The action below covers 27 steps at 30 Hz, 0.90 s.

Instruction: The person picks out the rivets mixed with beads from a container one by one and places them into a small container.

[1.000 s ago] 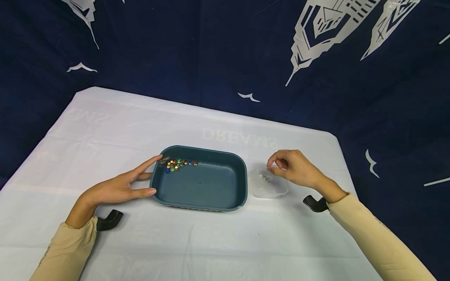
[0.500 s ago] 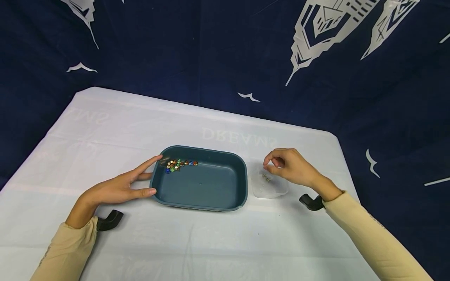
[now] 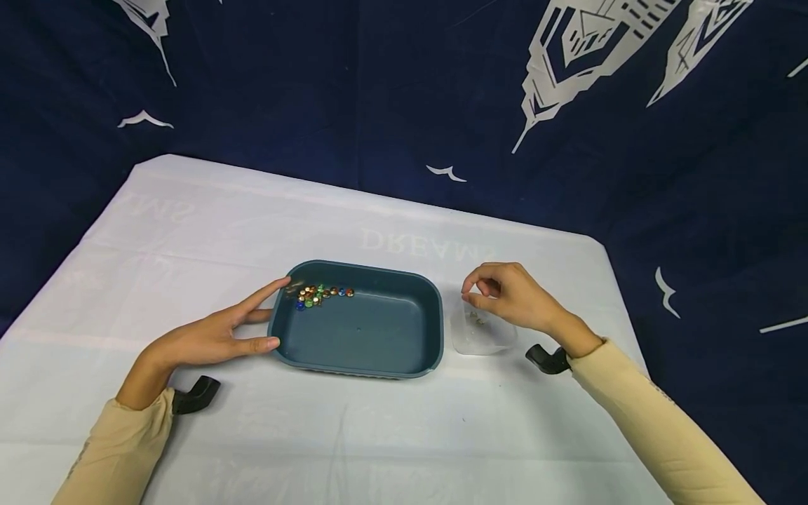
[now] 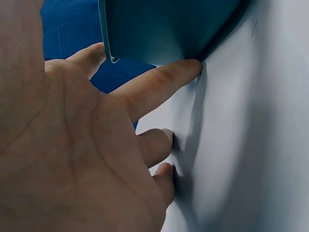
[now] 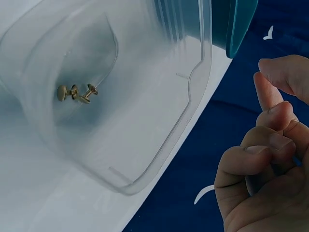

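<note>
A dark teal plastic tray (image 3: pixel 360 344) sits mid-table, with several shiny coloured and gold bead-like pieces (image 3: pixel 315 296) gathered in its far left corner. My left hand (image 3: pixel 211 337) touches its left end, fingers spread. In the left wrist view the index finger (image 4: pixel 164 82) reaches the tray's outer wall. To the right stands a clear plastic container (image 3: pixel 486 340); the right wrist view shows several small brass studs (image 5: pixel 77 93) in it. Over its far side hovers my right hand (image 3: pixel 514 294), thumb and index finger tips together, the other fingers curled. Nothing shows between those tips.
A white cloth with faint lettering covers the table (image 3: pixel 379 435). Behind it hangs a dark blue backdrop (image 3: pixel 315 91) with white drawings. A black curved piece (image 3: pixel 197 395) is at the left wrist, another black piece (image 3: pixel 548 359) at the right.
My right hand has moved left and slightly away across the clear container, its thumb and index finger staying close together. The left hand and the tray stay in place.
</note>
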### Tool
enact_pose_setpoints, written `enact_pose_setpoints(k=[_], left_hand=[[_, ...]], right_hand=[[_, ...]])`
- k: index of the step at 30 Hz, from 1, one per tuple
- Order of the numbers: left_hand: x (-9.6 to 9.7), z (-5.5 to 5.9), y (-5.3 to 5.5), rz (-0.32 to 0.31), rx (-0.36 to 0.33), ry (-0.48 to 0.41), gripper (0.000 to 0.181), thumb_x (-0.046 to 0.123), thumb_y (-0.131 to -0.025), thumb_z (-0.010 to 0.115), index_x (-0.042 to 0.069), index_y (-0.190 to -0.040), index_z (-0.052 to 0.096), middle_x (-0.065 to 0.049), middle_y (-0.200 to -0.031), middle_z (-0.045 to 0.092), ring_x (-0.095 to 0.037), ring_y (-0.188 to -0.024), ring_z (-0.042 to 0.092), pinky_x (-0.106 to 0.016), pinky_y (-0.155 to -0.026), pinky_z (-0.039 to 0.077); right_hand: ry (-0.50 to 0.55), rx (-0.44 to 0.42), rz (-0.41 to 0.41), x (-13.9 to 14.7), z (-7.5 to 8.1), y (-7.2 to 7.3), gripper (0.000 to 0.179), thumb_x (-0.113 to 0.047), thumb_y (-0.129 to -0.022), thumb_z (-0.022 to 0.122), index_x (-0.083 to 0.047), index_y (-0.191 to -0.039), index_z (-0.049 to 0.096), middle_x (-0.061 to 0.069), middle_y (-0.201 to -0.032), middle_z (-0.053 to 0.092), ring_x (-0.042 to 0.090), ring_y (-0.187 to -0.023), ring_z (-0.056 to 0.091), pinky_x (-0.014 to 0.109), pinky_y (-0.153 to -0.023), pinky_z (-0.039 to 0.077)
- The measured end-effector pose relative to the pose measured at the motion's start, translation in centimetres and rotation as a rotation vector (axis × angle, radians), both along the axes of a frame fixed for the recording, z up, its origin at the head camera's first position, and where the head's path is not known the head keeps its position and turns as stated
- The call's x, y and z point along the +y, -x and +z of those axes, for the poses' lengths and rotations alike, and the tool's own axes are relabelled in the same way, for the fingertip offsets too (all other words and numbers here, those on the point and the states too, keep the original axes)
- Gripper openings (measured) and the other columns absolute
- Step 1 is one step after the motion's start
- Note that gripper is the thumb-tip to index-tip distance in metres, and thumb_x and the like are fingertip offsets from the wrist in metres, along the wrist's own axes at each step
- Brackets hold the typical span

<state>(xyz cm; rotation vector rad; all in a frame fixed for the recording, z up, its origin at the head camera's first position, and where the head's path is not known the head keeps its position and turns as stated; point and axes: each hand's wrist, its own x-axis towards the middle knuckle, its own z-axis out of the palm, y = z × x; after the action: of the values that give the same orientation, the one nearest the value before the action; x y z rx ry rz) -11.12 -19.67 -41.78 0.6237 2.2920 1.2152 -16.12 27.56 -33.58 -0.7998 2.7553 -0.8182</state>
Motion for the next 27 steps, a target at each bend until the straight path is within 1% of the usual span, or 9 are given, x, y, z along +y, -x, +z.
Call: enact_pose_setpoints(k=[2, 5, 12, 16, 22, 27], left_hand=[[0.0, 0.1, 0.0, 0.0, 0.001, 0.001, 0.09, 0.037, -0.096, 0.068, 0.044, -0.159, 0.003, -0.021, -0.163, 0.026, -0.045, -0.14, 0.043, -0.076, -0.101, 0.031], [0.1, 0.2, 0.0, 0.0, -0.001, -0.004, 0.09, 0.037, -0.096, 0.068, 0.044, -0.16, 0.004, -0.023, -0.161, 0.03, -0.045, -0.14, 0.042, -0.076, -0.101, 0.031], [0.2, 0.2, -0.1, 0.001, -0.004, -0.003, 0.09, 0.037, -0.096, 0.068, 0.044, -0.159, 0.004, -0.021, -0.163, 0.025, -0.045, -0.14, 0.042, -0.076, -0.101, 0.031], [0.1, 0.1, -0.1, 0.004, -0.007, 0.003, 0.09, 0.038, -0.097, 0.067, 0.044, -0.159, 0.004, -0.022, -0.162, 0.028, -0.046, -0.14, 0.042, -0.076, -0.1, 0.031], [0.1, 0.0, -0.2, -0.002, -0.004, -0.004, 0.089, 0.036, -0.097, 0.067, 0.043, -0.16, 0.004, -0.018, -0.165, 0.021, -0.046, -0.14, 0.042, -0.075, -0.1, 0.033], [0.2, 0.1, -0.1, -0.005, 0.012, -0.005, 0.09, 0.036, -0.097, 0.067, 0.043, -0.16, 0.003, -0.016, -0.166, 0.018, -0.047, -0.139, 0.042, -0.075, -0.099, 0.034]], right_hand=[[0.006, -0.005, -0.001, -0.2, 0.0, 0.0, 0.012, -0.005, -0.087, 0.074, -0.016, -0.091, 0.073, -0.003, -0.07, 0.044, 0.009, -0.063, 0.04, 0.023, -0.061, 0.033], [0.014, -0.012, 0.005, -0.5, 0.0, 0.0, 0.012, -0.004, -0.087, 0.074, -0.016, -0.091, 0.073, -0.003, -0.069, 0.043, 0.01, -0.063, 0.039, 0.023, -0.061, 0.033], [0.027, -0.013, 0.033, -1.4, -0.1, 0.0, 0.009, -0.007, -0.088, 0.074, -0.013, -0.092, 0.073, -0.004, -0.07, 0.044, 0.009, -0.063, 0.04, 0.024, -0.062, 0.035], [0.043, -0.022, 0.054, -2.2, -0.3, 0.0, 0.008, -0.007, -0.088, 0.073, -0.013, -0.093, 0.073, -0.004, -0.07, 0.045, 0.01, -0.061, 0.04, 0.024, -0.062, 0.035], [0.047, -0.035, 0.08, -3.4, -0.6, 0.1, 0.006, -0.009, -0.089, 0.074, -0.012, -0.094, 0.073, -0.004, -0.07, 0.045, 0.009, -0.061, 0.04, 0.024, -0.062, 0.035], [0.061, -0.013, 0.104, -4.3, -0.4, 0.2, 0.006, -0.011, -0.089, 0.075, -0.013, -0.094, 0.073, -0.005, -0.069, 0.045, 0.009, -0.061, 0.039, 0.024, -0.062, 0.035]])
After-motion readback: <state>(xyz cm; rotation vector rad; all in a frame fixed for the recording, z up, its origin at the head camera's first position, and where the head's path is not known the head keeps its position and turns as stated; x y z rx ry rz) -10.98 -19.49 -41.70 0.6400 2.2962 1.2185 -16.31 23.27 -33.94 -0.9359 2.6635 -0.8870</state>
